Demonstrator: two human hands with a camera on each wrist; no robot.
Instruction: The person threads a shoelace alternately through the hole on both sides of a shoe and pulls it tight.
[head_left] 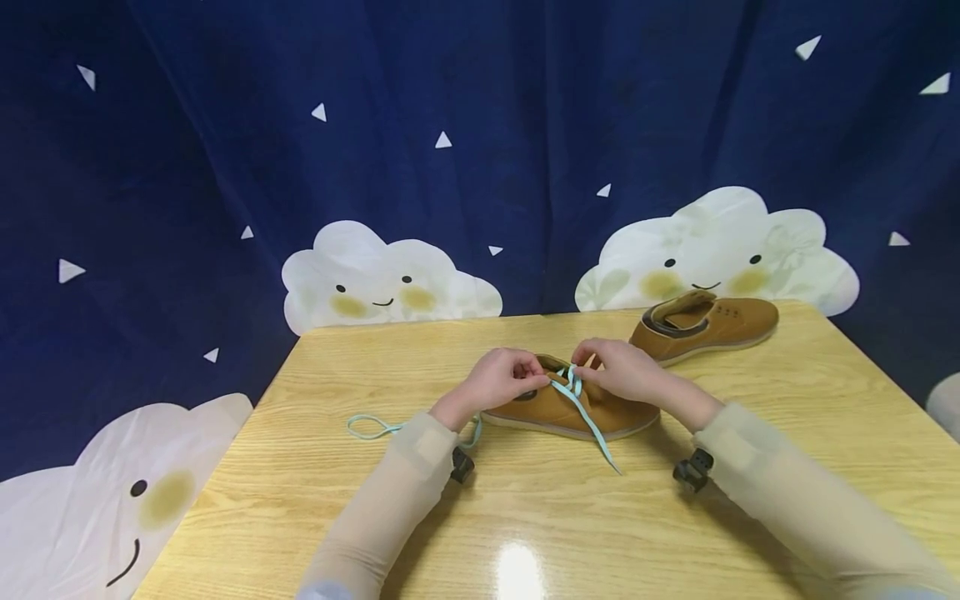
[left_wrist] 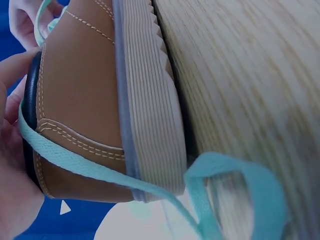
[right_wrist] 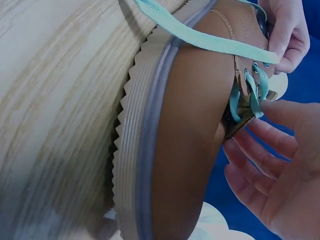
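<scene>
A tan shoe [head_left: 626,417] with a pale ridged sole stands on the table under both hands, toe to the right. A light turquoise shoelace [right_wrist: 215,44] runs through its eyelets. My left hand [head_left: 498,379] pinches the lace with thumb and index finger beside the eyelets. At the far eyelet flap, my right hand [right_wrist: 285,160] has its thumb against a loop of lace and its fingers behind the flap edge. One lace end hangs over the near side of the shoe onto the table. Another stretch of lace [left_wrist: 90,165] crosses the heel and lies in a loop on the table.
A second tan shoe [head_left: 720,329], with bare eyelets, stands at the back right of the wooden table [head_left: 570,533]. Behind the table hangs a dark blue curtain [head_left: 465,67] with white clouds and triangles.
</scene>
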